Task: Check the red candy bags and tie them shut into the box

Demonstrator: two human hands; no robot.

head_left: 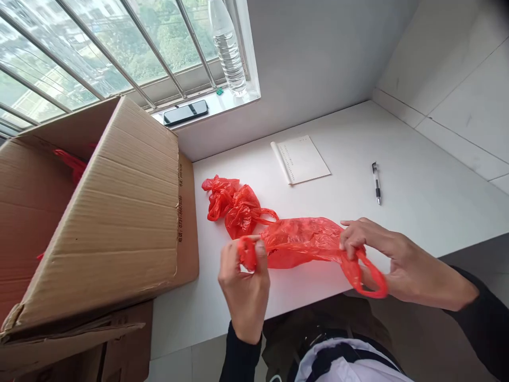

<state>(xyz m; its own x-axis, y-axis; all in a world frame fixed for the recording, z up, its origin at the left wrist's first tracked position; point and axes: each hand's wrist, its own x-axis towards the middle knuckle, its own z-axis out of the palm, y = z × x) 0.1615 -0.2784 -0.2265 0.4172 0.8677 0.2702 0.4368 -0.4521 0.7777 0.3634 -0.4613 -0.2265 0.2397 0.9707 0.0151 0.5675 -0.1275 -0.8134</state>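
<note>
One bag held: a red plastic carrier bag (302, 241), pulled out sideways between both hands just over the near edge of the desk (417, 185), its middle bunched and creased.
Left hand: the left hand (244, 281) is closed, thumb and fingers pinching the handle loop at the bag's left end.
Right hand: the right hand (393, 260) is partly closed, fingertips pinching the bag's right end; the other handle loop hangs below the palm, past the desk edge.
Handling, as judged: thin film, very light, limp and slippery. It will crumple rather than keep a shape and may tear under a sharp pull. The handle loops and gathered ends look the soundest places to grip.
Knotted bags: two more red knotted bags (233, 204) lie on the desk just beyond the held one, touching each other. A loop of the nearer one reaches toward the held bag.
Box: a large open cardboard box (119, 212) fills the desk's left end, near the left hand; red plastic shows inside.
Obstruction: the box wall crowds the left side; the knotted bags sit close behind.
Notepad (302, 158): farther back, well apart.
Pen (376, 183): right of the notepad, apart.
Sill: a phone (186, 112) and a water bottle (227, 48).
</note>
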